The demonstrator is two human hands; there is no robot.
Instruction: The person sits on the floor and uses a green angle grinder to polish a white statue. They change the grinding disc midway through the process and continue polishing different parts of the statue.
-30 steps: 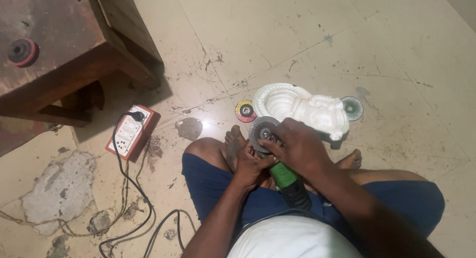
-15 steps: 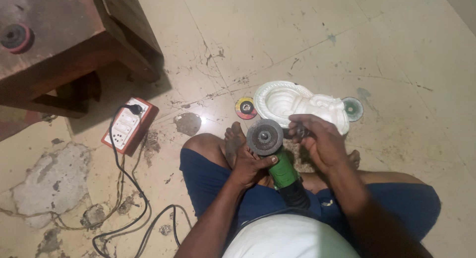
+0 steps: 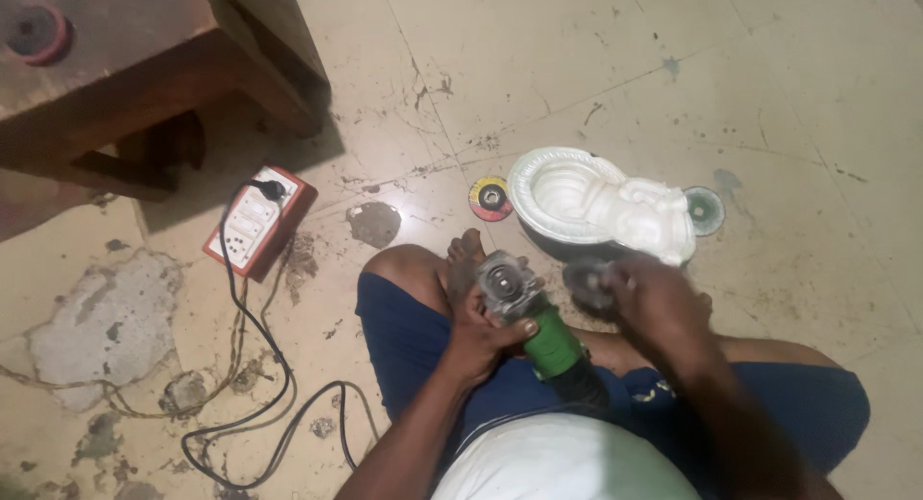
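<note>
here left hand (image 3: 481, 332) grips grinder (image 3: 529, 317); right hand (image 3: 659, 303) pinches disc (image 3: 588, 284) beside it.

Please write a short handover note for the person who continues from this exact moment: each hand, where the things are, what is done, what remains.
Left hand: grips the green angle grinder at its head, over the lap; the spindle is bare.
Right hand: holds the grey disc, off the grinder, just right of it (blurred).
Nearby on the floor: white moulded piece, yellow-red disc to its left, green disc to its right. The power strip has a black cable plugged in.
Done: the disc is off the grinder.
Left: no disc is mounted on the grinder yet.
</note>
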